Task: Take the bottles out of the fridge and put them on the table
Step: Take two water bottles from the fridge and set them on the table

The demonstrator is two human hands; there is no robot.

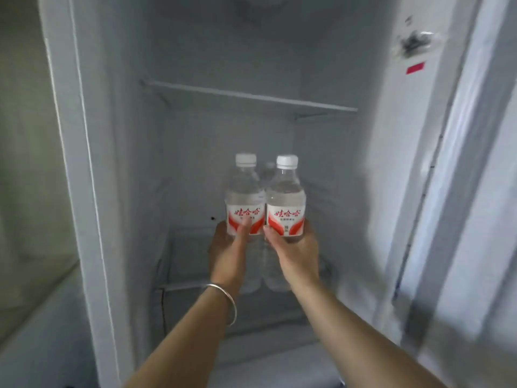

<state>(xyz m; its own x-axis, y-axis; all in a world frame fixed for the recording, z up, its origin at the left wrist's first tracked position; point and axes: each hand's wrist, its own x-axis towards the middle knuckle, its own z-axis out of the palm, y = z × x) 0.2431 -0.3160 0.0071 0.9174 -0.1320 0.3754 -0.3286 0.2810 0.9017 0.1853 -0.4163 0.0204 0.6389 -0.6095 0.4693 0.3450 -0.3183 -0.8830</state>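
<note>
Clear plastic water bottles with white caps and red-and-white labels are the items we are moving, and two of them are in our grip inside the open fridge [92, 191]. Our left hand [229, 247] is wrapped around the lower part of the left bottle [244, 197], thumb across its label; our right hand [293, 247] is curled around the base of the right bottle [285, 197] in the same manner. Both bottles stand upright and side by side, touching or nearly so, raised above the lower shelf [181, 287] and below the upper shelf [251, 96]. We judge the task to be at an early stage: neither bottle has cleared the fridge opening, and no tabletop is in view, so the carry and the set-down are still to do. Behind and below the two held bottles, at least one further bottle [268, 169] appears to stand on the lower shelf; the blur prevents an exact count. A metal bangle [228, 301] sits on the left wrist. Obstructions are few: the upper shelf lies well above the caps, the fridge side walls stand well apart from both hands, and the door [475, 191] hangs open at the right.
</note>
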